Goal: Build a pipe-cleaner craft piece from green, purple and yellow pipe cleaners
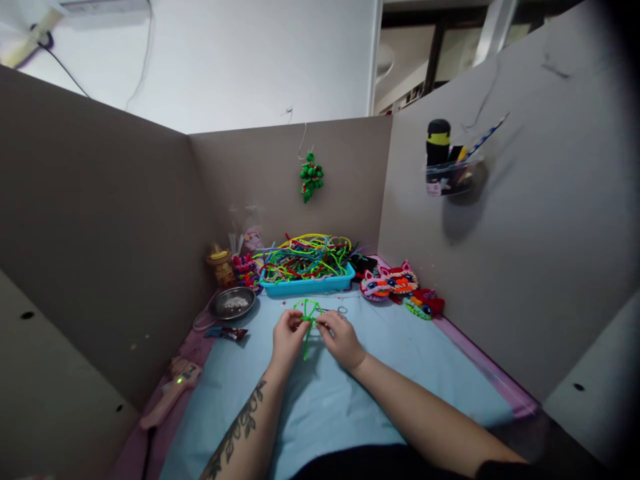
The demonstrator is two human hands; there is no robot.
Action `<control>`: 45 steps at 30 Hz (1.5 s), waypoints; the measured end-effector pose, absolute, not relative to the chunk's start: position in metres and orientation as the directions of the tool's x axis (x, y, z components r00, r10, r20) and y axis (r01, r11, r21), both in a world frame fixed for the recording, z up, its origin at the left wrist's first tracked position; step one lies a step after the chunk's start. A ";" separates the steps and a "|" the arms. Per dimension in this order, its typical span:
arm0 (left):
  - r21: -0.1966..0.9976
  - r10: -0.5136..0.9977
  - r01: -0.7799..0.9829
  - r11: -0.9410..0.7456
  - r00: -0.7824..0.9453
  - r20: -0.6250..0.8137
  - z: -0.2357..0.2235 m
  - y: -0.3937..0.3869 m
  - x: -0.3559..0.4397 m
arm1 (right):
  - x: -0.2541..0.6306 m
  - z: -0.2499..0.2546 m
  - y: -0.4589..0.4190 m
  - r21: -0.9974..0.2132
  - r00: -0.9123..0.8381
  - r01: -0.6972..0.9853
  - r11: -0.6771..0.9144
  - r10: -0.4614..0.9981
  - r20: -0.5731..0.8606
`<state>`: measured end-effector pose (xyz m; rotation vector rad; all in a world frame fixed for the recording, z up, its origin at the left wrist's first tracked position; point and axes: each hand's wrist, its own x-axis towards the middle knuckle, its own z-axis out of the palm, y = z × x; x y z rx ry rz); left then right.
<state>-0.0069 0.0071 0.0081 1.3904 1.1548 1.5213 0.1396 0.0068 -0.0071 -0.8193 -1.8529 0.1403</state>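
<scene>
Both my hands meet over the light blue mat [350,407] at the middle of the desk. My left hand [287,338] and my right hand [341,339] each pinch a green pipe cleaner shape [307,313] between fingers and thumb. The shape has loops at the top and a straight stem hanging down between my hands. A small metal ring or scissors handle [341,310] lies just beyond my right hand.
A blue tray [306,287] heaped with coloured pipe cleaners stands behind. A metal dish [233,303] sits left, a pink glue gun [173,390] nearer left. Finished pipe cleaner figures [395,283] lie right. Cardboard walls enclose the desk; a green ornament [311,177] hangs on the back wall.
</scene>
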 end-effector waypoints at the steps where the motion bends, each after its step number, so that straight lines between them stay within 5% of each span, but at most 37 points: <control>1: 0.955 0.950 0.050 -0.292 -0.103 0.296 0.008 0.007 -0.006 | 0.142 -0.007 0.010 -0.465 -0.173 0.500 0.731 0.610 0.773; 11: 0.959 0.959 0.018 -0.282 0.031 0.281 0.003 0.008 -0.006 | 0.143 -0.003 0.011 -0.490 -0.131 0.574 0.656 0.664 0.736; 26: 0.945 0.947 0.053 -0.323 0.025 0.322 0.000 0.008 -0.005 | 0.140 -0.002 0.009 -0.536 -0.128 0.549 0.641 0.698 0.704; 32: 0.970 0.972 0.065 -0.234 -0.012 0.236 0.006 0.007 -0.006 | 0.140 -0.002 0.009 -0.505 -0.131 0.571 0.647 0.680 0.722; 45: 0.979 0.989 -0.140 -0.150 -0.022 0.148 0.005 0.007 0.000 | 0.144 -0.007 0.011 -0.431 -0.135 0.594 0.679 0.613 0.779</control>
